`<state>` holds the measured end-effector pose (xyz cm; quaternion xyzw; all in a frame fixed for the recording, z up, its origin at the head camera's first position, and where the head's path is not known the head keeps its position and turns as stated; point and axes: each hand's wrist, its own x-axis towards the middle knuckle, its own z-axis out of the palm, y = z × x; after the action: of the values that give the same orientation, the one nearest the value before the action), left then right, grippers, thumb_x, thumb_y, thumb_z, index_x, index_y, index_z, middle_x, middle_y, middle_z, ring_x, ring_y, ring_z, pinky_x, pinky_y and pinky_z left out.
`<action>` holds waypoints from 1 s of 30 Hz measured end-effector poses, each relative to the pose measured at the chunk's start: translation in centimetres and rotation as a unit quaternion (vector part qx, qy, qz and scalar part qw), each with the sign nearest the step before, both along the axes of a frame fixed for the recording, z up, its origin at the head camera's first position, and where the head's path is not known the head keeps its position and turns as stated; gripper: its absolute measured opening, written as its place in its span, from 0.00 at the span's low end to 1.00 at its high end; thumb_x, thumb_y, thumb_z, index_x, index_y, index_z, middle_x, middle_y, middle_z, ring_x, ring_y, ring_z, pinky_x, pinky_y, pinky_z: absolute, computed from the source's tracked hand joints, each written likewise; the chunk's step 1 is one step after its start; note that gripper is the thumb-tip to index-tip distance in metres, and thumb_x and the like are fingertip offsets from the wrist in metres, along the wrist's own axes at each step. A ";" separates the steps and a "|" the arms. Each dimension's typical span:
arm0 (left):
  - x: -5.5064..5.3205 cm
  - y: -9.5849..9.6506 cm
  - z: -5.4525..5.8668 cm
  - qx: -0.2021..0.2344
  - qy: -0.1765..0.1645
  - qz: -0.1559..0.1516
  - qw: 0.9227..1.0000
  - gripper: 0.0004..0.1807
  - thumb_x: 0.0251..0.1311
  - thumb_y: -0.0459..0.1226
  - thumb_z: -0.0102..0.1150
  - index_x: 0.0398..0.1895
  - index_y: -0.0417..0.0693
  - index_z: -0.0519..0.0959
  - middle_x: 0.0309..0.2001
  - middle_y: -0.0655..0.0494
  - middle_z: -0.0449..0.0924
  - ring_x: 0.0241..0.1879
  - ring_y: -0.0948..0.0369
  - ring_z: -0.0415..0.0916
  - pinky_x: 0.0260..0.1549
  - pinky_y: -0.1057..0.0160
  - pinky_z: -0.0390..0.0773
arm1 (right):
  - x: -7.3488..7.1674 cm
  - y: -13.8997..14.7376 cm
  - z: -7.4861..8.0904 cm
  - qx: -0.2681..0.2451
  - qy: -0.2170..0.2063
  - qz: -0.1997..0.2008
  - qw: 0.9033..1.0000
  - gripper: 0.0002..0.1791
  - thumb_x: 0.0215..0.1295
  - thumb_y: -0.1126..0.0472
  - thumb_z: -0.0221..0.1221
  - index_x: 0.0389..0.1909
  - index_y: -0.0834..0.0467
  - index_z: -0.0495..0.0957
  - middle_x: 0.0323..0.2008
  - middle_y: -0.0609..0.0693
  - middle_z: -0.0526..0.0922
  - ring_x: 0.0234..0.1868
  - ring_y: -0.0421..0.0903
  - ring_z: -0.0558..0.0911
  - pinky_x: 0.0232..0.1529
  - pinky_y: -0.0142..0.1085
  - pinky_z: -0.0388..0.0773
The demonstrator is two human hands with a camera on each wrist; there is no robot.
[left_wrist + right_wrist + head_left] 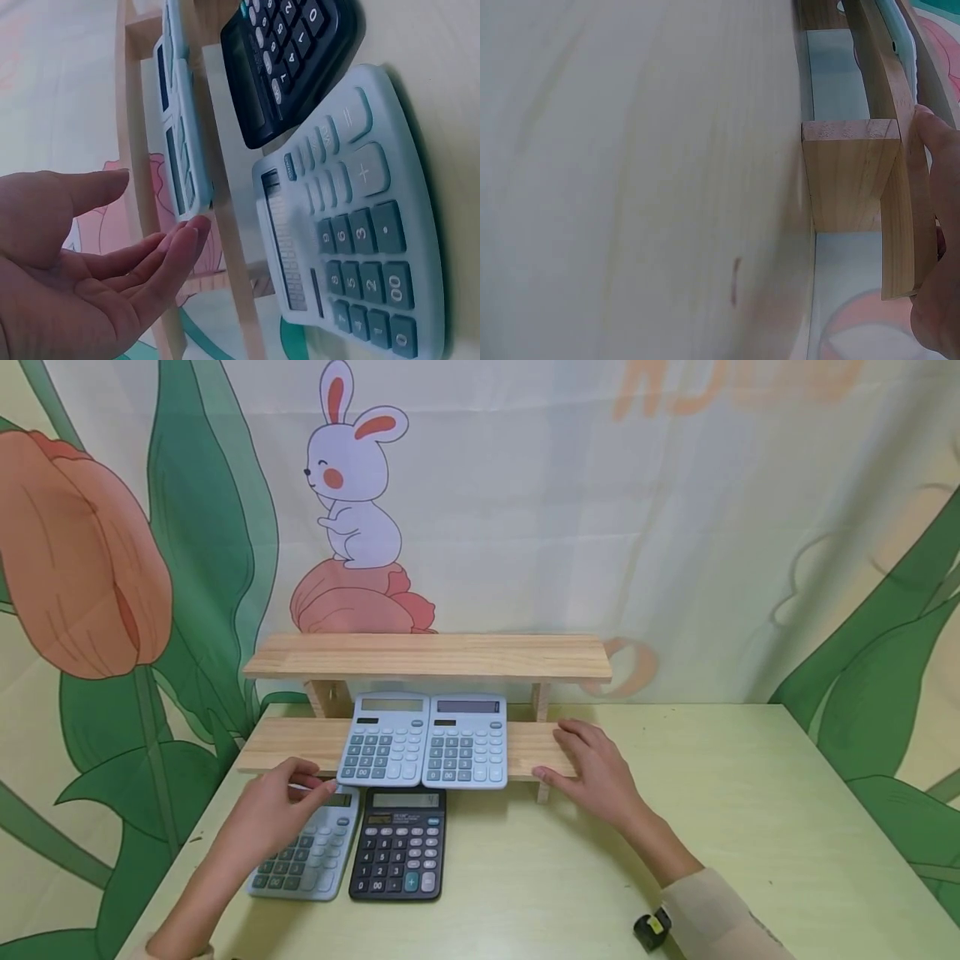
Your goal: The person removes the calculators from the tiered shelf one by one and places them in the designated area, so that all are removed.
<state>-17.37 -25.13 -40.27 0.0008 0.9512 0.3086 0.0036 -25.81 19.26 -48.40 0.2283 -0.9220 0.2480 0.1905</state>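
Two light blue calculators stand side by side on the lower board (292, 747) of a two-tier wooden shelf, the left one (384, 739) and the right one (465, 743). At the left one's lower left corner is my left hand (262, 806), fingers loosely bent; its fingertips come right at the calculator's edge in the left wrist view. Below that hand, a third light blue calculator (360, 240) lies on the table, partly covered in the head view. Beside it lies a black calculator (397, 860). My right hand (600, 781) grips the lower board's right end, thumb along the front edge.
The upper board (427, 656) of the shelf runs behind the calculators. By the right sleeve (720, 914) sits a small black object (651, 929) with a yellow mark. A printed curtain (525, 527) hangs behind the light green table (750, 827).
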 end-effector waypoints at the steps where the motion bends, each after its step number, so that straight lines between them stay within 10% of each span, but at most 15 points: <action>1: -0.1 0.1 0.0 0.002 0.002 0.001 1.000 0.30 0.76 0.49 0.62 0.63 0.31 0.74 0.54 0.37 0.83 0.54 0.41 0.84 0.47 0.44 0.85 | 0.0 0.0 0.0 0.000 0.000 0.000 1.000 0.42 0.63 0.39 0.72 0.64 0.69 0.79 0.70 0.62 0.75 0.72 0.62 0.72 0.69 0.61 0.71; 20: -4.0 1.1 -2.2 0.063 -0.033 0.028 0.997 0.34 0.76 0.52 0.61 0.67 0.31 0.74 0.52 0.39 0.82 0.47 0.49 0.80 0.44 0.53 0.82 | 0.0 -0.1 -0.2 -0.006 0.006 0.006 1.000 0.42 0.62 0.40 0.73 0.64 0.68 0.80 0.69 0.62 0.76 0.71 0.62 0.72 0.68 0.61 0.72; 30: -5.7 0.7 -1.4 0.127 -0.072 0.021 0.989 0.36 0.78 0.56 0.57 0.70 0.32 0.72 0.56 0.37 0.82 0.48 0.48 0.83 0.51 0.47 0.83 | 0.0 -0.1 -0.2 -0.002 0.005 0.002 1.000 0.41 0.63 0.39 0.72 0.64 0.68 0.79 0.70 0.62 0.76 0.71 0.62 0.72 0.68 0.61 0.72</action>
<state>-23.10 -24.38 -41.71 -0.0408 0.9014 0.4260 0.0657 -25.77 19.17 -48.56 0.2313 -0.9200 0.2487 0.1954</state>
